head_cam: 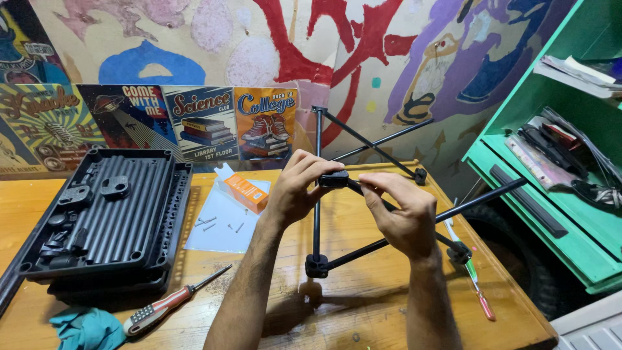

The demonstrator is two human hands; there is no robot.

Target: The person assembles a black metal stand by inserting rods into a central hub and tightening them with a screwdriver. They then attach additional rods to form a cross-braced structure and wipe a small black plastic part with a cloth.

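Note:
A black frame of thin rods with block joints stands over the wooden table. My left hand grips the black central joint where the rods meet. My right hand pinches the same joint from the right, fingers on the rod beside it. A lower joint block rests on the table in front of me.
A black ribbed case with small parts lies at left. A white sheet holds several screws and an orange box. A red-handled screwdriver and teal cloth lie near the front edge. Green shelves stand right.

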